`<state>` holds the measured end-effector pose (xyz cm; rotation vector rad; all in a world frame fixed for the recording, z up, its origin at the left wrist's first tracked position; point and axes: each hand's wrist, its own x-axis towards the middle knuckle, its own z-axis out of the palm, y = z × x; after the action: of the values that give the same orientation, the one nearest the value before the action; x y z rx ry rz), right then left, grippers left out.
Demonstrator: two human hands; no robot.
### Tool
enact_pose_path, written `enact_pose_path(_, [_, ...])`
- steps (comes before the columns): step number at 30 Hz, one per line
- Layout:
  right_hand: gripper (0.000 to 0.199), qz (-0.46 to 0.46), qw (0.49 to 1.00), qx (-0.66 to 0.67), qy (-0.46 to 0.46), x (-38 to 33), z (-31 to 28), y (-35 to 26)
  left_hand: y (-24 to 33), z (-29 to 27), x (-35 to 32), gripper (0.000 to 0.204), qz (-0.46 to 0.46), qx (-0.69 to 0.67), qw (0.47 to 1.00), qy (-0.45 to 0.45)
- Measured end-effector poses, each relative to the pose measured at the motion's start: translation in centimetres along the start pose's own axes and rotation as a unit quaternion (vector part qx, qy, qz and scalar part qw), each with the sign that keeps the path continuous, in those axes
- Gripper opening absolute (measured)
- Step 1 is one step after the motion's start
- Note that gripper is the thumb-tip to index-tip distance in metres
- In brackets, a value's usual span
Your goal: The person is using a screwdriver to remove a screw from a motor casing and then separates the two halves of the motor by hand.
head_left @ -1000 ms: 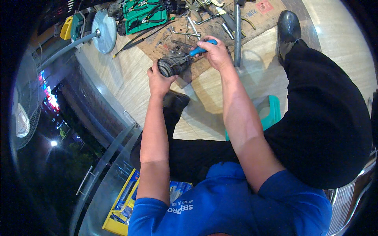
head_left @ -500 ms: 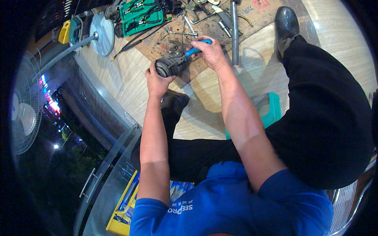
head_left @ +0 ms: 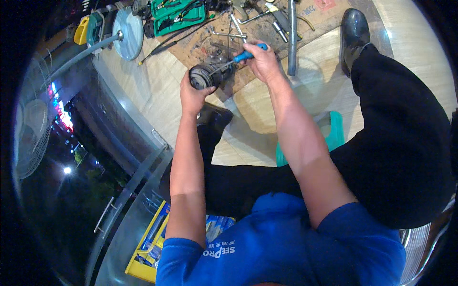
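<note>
My left hand (head_left: pixel 193 97) is wrapped round the side of a dark, greasy metal part with a round grooved pulley (head_left: pixel 200 77). My right hand (head_left: pixel 263 64) grips a screwdriver (head_left: pixel 249 54) by its blue handle. Its shaft slants down to the left, with the tip at the pulley's right side; the exact contact is too small to tell. More of the dark metal part extends to the right, beneath the shaft. Below both hands lies a stained cardboard sheet (head_left: pixel 310 35) on the floor.
Wrenches (head_left: pixel 229 34), a long metal pipe (head_left: pixel 292 38) and a green plier case (head_left: pixel 179 21) lie beyond my hands. A green plastic stool (head_left: pixel 336 131) stands near my legs. To the left are a round-based stand (head_left: pixel 128 35) and a fan (head_left: pixel 33 138); a yellow-framed box (head_left: pixel 143 271) sits lower left.
The screwdriver handle and my right hand have shifted slightly right, and more of the shaft shows. The pulley's face has turned more toward view in my left hand. The whole view has shifted a little.
</note>
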<state>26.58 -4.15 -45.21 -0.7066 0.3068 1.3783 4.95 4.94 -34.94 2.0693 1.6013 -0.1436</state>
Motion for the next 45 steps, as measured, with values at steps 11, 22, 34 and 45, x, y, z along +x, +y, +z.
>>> enact_pose_path(11, [0.014, 0.006, 0.994, 0.108, 0.014, 0.2, -1.2, 1.8, -1.4, 0.2, -0.2, 0.1, -0.007, -0.015, 1.0, 0.017])
enact_pose_path(22, [0.015, 0.008, 1.0, -0.014, -0.022, 0.0, 1.9, -0.2, -0.8, -0.9, -0.7, 0.108, -0.006, 0.03, 0.999, -0.02])
enact_pose_path(34, [0.017, 0.022, 0.997, 0.073, 0.006, 1.0, 0.0, 1.1, -1.1, -0.6, -0.1, 0.109, -0.007, 0.016, 0.999, -0.035])
enact_pose_path(45, [0.013, -0.013, 0.996, 0.09, 0.018, 0.1, -0.7, 2.4, -0.7, -0.5, -0.5, 0.106, -0.002, 0.041, 0.999, -0.011])
